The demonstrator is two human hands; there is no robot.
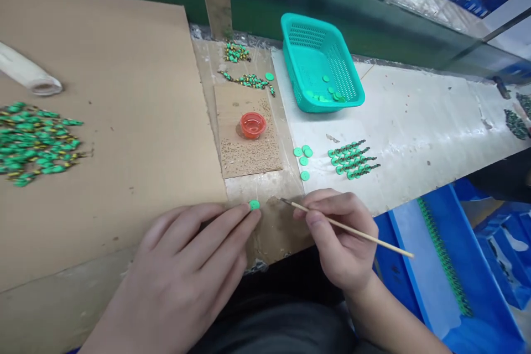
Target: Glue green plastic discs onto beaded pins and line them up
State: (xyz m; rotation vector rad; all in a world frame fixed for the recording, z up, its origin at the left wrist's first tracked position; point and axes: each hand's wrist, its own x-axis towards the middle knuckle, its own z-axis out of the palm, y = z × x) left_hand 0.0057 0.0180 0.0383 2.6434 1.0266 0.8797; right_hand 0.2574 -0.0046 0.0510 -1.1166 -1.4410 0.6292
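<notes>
My left hand [194, 254] lies near the bench's front edge, its fingers together and their tips at a small green disc [254, 205]. My right hand [342, 238] is closed round a thin wooden brush [352, 230], whose dark tip points left, a little to the right of that disc. Beyond both hands, a small red cup [253, 125] stands on a speckled cardboard piece [244, 161]. Several loose green discs [304, 161] lie right of the cardboard. Farther right are rows of dark, twisted pieces with green discs [354, 160] at their ends.
A teal basket [317, 66] holding green discs stands at the back. Green and yellow pieces [37, 144] are heaped at the left on brown cardboard [136, 121], near a white tube [29, 69]. Small piles [237, 52] lie behind the cup. Blue bins [477, 265] are at the lower right.
</notes>
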